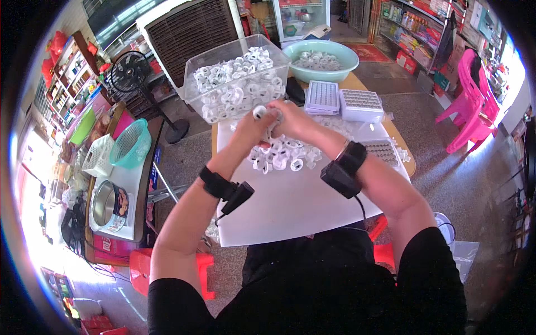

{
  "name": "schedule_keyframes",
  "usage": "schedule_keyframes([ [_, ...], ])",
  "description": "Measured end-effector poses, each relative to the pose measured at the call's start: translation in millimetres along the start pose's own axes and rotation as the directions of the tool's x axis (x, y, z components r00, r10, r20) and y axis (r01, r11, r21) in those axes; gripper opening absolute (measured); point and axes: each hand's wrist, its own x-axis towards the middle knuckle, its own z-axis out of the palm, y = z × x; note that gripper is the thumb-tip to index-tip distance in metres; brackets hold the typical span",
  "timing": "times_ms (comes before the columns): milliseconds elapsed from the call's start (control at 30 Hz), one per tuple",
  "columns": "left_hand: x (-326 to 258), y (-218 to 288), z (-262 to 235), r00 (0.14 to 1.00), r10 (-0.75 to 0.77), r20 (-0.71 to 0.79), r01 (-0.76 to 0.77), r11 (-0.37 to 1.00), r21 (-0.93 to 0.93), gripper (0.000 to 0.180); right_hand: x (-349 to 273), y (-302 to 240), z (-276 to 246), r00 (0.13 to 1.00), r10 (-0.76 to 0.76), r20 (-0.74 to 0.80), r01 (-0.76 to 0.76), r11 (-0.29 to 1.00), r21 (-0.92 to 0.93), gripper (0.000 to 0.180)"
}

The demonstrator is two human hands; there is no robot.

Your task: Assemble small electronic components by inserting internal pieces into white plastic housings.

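Note:
Over the far part of the white table [290, 209], my left hand [250, 130] and my right hand [293, 119] are close together, fingers curled round small white plastic parts. One ring-shaped white part [260, 112] shows at the top of my left hand. Fingers hide much of the rest, so how the parts sit in my grip is unclear. Just below my hands lies a loose pile of similar white parts [283, 155], some with dark centres. Behind them stands a clear plastic bin [194, 103] heaped with more of these parts.
A pale green basin [343, 68] of small white pieces stands at the back. Flat trays [323, 96] and a white slotted block [361, 104] sit at the right, another tray [382, 152] nearer. Left are a fan [129, 71] and a teal basket [133, 144]; right, pink chairs [473, 106].

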Motion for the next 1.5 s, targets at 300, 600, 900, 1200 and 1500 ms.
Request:
schedule_keyframes([
  [300, -12, -57, 21, 0.878, 0.380, -0.290, -0.150, 0.796, 0.587, 0.058, -47, 5, 28, 0.990, -0.018, -0.137, 0.014, 1.000, -0.026, 0.082],
  [600, -20, -67, 20, 0.822, 0.509, -0.257, -0.285, 0.758, 0.587, 0.058, -63, -1, 29, 0.966, -0.091, -0.243, 0.098, 0.995, 0.019, 0.063],
  [900, -35, -58, 15, 0.850, 0.495, -0.180, -0.334, 0.771, 0.542, 0.069, -67, 1, 24, 0.968, 0.072, -0.241, -0.008, 0.967, 0.256, 0.052],
  [1200, -30, -82, -10, 0.866, 0.326, -0.379, -0.231, 0.933, 0.276, 0.046, -71, 4, 20, 0.945, 0.173, -0.276, -0.057, 0.922, 0.382, 0.030],
  [1500, -33, -99, -22, 0.809, 0.285, -0.513, -0.215, 0.957, 0.193, 0.036, -72, 8, 17, 0.915, 0.065, -0.398, 0.034, 0.971, 0.237, 0.015],
])
